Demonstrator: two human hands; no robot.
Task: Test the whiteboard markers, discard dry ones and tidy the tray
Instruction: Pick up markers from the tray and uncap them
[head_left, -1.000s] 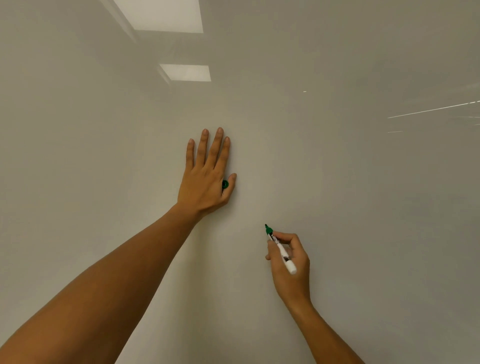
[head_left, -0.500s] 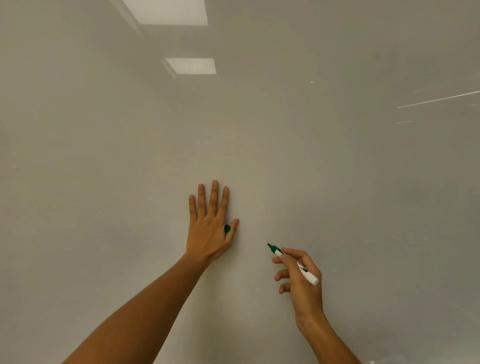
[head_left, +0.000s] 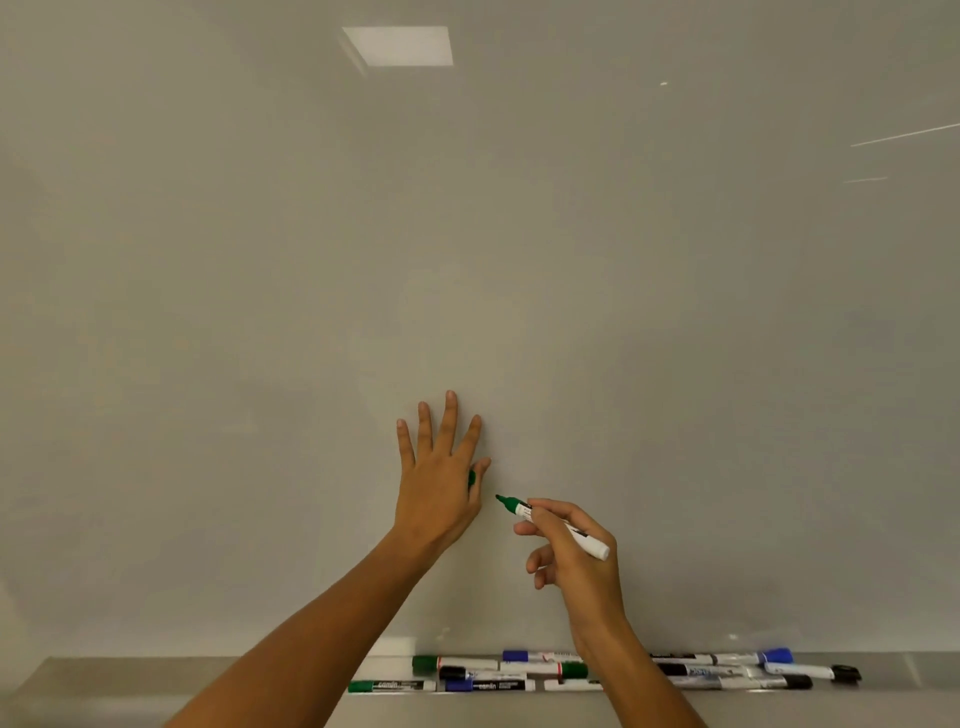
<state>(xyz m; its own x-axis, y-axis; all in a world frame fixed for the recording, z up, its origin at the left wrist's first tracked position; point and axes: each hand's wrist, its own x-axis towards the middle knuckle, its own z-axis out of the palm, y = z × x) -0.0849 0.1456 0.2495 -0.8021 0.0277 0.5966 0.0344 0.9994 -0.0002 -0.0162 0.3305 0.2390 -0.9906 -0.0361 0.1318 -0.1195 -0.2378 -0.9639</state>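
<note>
board: whiteboard (head_left: 623, 312) filling the frame, reflecting ceiling lights
tray (head_left: 156, 675): running along bottom edge, carrying capped markers (head_left: 519, 675)
left hand (head_left: 439, 483): lying flat, pinning green cap (head_left: 471, 478)
right hand (head_left: 576, 556): gripping green marker (head_left: 550, 525), tip pointing upper left

Left hand (head_left: 439, 478) flat against the whiteboard (head_left: 675, 338), a cap (head_left: 471, 478) tucked under it beside the thumb. Right hand (head_left: 576, 561) just to its right, holding a marker (head_left: 550, 526), tip toward the left hand. Below both, the tray (head_left: 156, 680) with markers (head_left: 597, 673) lying lengthwise.
</note>
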